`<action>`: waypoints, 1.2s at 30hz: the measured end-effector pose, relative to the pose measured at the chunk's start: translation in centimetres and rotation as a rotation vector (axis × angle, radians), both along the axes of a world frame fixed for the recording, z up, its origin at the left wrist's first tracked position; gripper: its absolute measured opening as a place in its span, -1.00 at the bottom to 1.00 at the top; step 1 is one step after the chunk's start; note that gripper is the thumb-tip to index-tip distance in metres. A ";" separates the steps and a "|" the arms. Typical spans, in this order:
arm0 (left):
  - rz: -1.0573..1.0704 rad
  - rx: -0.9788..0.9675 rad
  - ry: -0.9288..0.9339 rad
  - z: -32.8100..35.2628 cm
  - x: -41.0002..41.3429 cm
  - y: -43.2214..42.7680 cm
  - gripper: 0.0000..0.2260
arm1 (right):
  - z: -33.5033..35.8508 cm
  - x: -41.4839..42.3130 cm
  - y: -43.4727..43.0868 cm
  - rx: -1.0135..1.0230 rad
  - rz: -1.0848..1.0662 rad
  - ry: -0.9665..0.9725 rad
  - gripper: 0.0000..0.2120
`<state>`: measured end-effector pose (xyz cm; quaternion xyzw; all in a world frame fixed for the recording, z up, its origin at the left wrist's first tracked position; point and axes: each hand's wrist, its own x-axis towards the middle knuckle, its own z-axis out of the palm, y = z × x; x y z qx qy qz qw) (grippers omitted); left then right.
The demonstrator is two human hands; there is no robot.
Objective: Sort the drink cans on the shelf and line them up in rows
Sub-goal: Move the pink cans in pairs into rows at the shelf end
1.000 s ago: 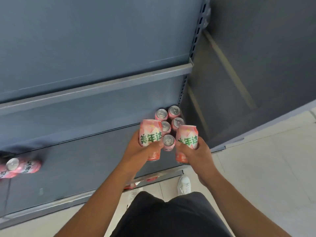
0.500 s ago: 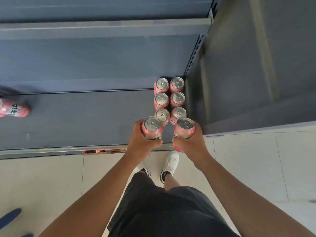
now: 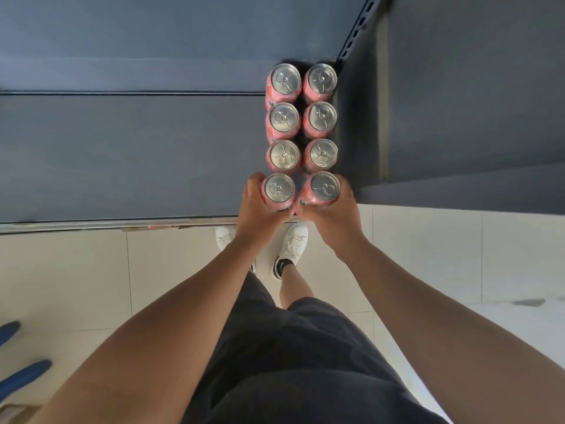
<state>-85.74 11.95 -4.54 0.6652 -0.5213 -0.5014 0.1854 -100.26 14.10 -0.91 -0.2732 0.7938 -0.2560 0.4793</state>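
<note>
The left hand (image 3: 258, 206) is gripping one can (image 3: 278, 188); the right hand (image 3: 334, 214) another (image 3: 324, 186). Both are extending the two rows (image 3: 301, 117) frontward on the shelf (image 3: 137, 154).

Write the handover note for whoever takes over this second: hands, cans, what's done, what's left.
Left hand: grips the front-left can by its side.
Right hand: grips the front-right can the same way.
Cans: six cans stand upright in two columns of three at the right end of the shelf. The two held cans sit in line in front of them as a fourth pair.
Done: two columns of four, tops up.
Left: I cannot tell whether the held cans rest on the shelf. Set them down, let go, check alignment. No other cans in view.
</note>
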 end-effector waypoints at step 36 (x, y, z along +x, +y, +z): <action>0.038 -0.036 0.127 -1.5 -1.0 0.7 -0.38 | -1.8 1.2 0.9 -0.079 -0.054 0.118 -0.37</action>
